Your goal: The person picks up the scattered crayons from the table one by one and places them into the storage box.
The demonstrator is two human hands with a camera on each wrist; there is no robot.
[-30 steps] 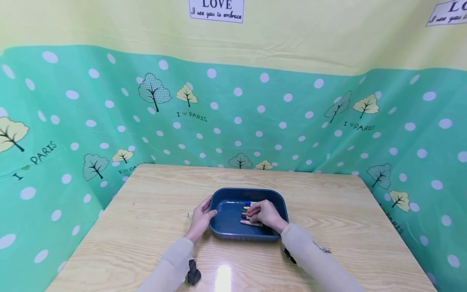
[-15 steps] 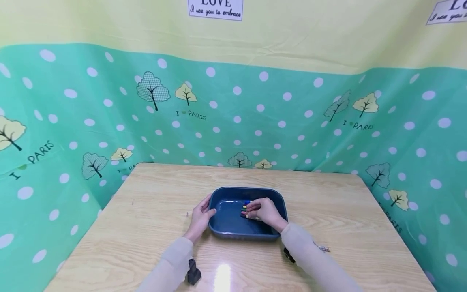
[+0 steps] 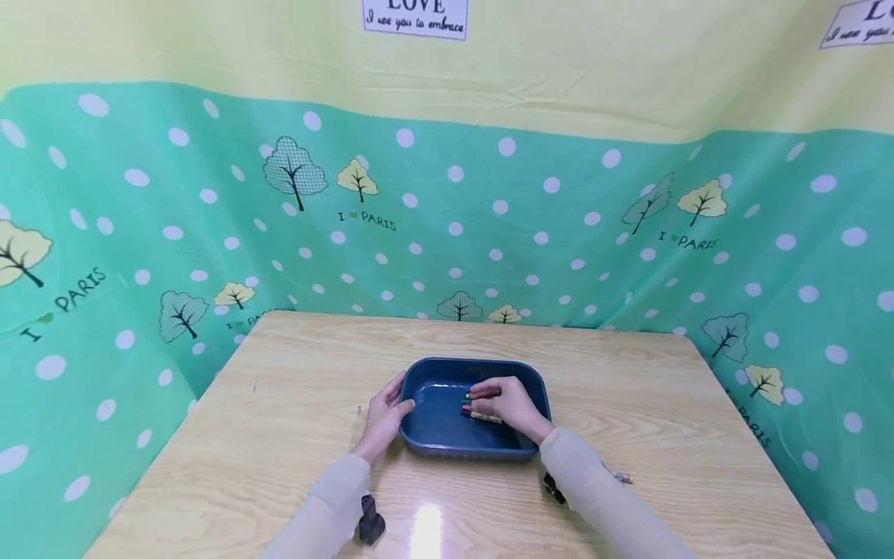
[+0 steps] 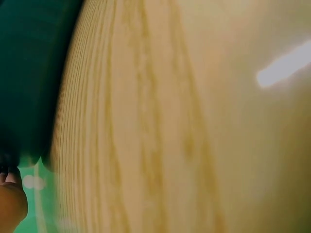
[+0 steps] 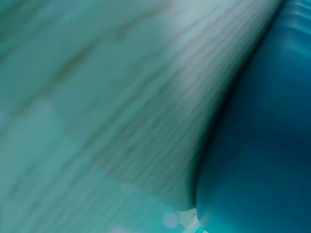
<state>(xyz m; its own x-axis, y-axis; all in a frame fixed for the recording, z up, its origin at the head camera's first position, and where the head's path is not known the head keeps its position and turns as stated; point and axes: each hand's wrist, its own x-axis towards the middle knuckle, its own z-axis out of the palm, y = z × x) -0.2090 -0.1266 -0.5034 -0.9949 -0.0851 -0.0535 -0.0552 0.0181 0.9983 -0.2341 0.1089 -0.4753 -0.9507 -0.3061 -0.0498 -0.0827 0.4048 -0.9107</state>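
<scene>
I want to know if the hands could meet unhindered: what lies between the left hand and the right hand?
In the head view, only the bare floor of the blue tray separates the left hand on its left rim from the right hand over the crayons.

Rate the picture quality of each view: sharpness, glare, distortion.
Head view: sharp, wide-angle bending of the backdrop, a glare patch on the table near the front edge; both hands at the blue tray read clearly. Left wrist view: heavily blurred wood grain with a bright streak of glare. Right wrist view: blurred, teal-tinted, only table and tray wall discernible.
</scene>
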